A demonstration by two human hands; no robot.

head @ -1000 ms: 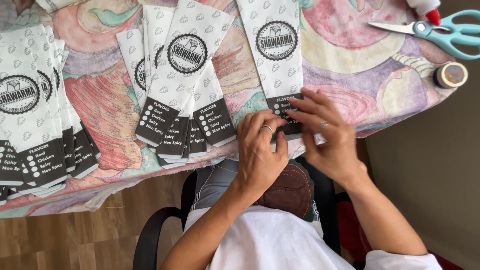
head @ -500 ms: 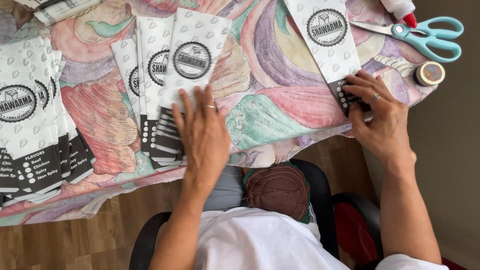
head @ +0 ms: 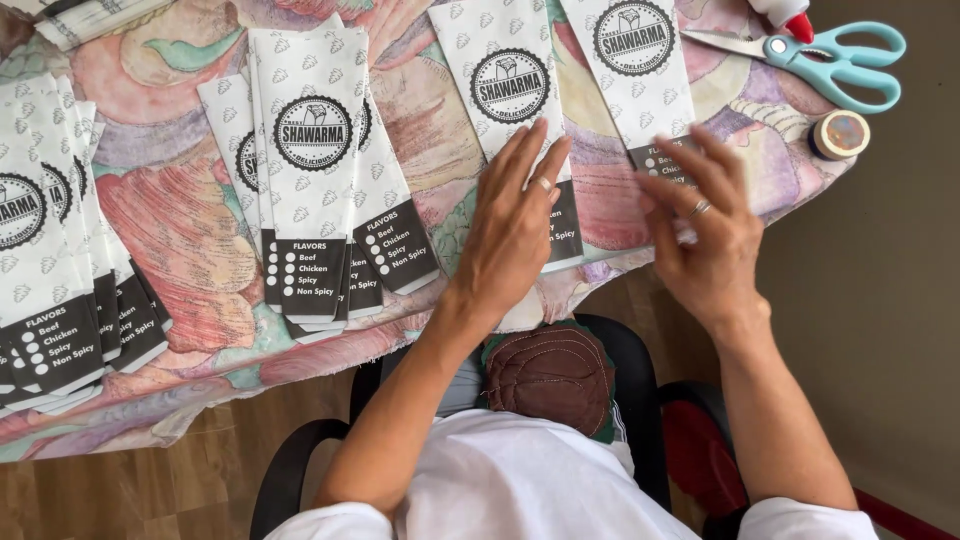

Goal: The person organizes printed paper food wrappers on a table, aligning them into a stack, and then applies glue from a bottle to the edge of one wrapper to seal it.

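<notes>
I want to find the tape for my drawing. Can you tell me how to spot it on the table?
Look at the table's far right edge, on the colourful patterned tablecloth. Just below the turquoise-handled scissors sits a small roll of tape. It is the only round, ring-shaped thing there, pale on its rim, and lies beyond the right hand, not touching it.

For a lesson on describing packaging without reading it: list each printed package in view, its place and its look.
Paper sleeve: under the left hand, long, white, round black emblem, black foot.
Second sleeve: under the right hand, same design.
Middle stack: left of the hands, overlapping sleeves, same design.
Left-edge stack: fanned, same design.
</notes>
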